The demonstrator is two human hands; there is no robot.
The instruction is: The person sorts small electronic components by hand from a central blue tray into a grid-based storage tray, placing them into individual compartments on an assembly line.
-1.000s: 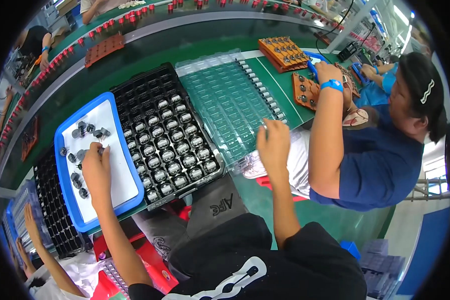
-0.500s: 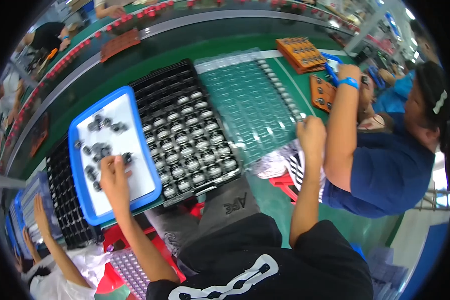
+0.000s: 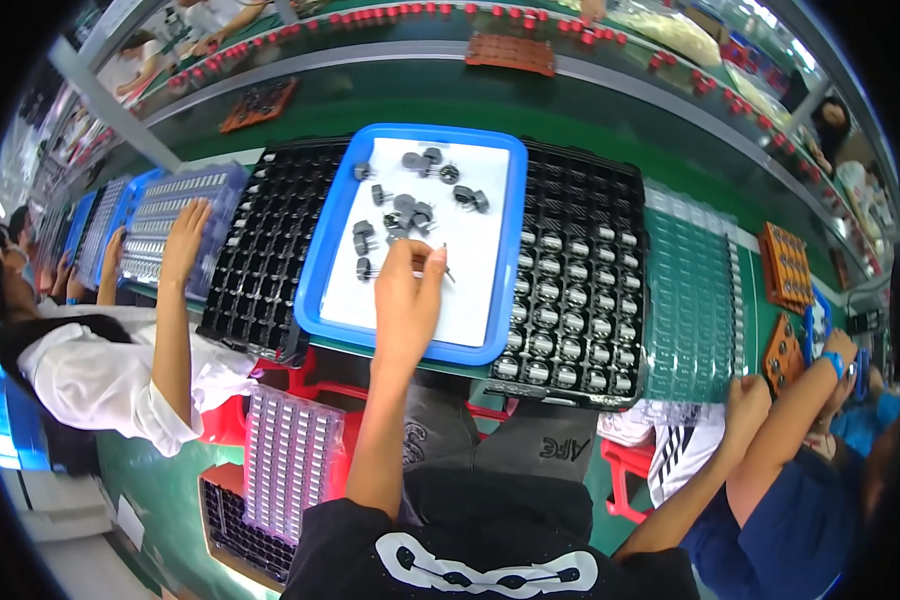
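My left hand [image 3: 408, 300] is over a blue-rimmed tray [image 3: 313, 290] lined with white paper. Its thumb and fingers are pinched on a small part with a thin metal pin [image 3: 449, 268]; the fingers cover the rest. Several small dark grey round parts with thin legs [image 3: 406, 212] lie loose on the paper, beyond and left of the hand. My right hand [image 3: 747, 402] is closed at the near right corner of a clear moulded plastic tray [image 3: 685, 300], close to a column of small metallic parts [image 3: 737, 310]. What those fingers hold, if anything, is hidden.
Right of the blue tray, a black compartment tray [image 3: 580, 300] holds rows of shiny metallic parts. Another black tray [image 3: 260, 250] lies at left. A co-worker's hand [image 3: 188, 235] rests over a clear tray; another co-worker's arm [image 3: 805, 400] is beside my right hand. Orange trays [image 3: 788, 265] stand at right.
My view has swung left, so the blue tray now appears near the middle. My left hand stays over it, pinched. My right hand remains closed by the clear tray's edge.
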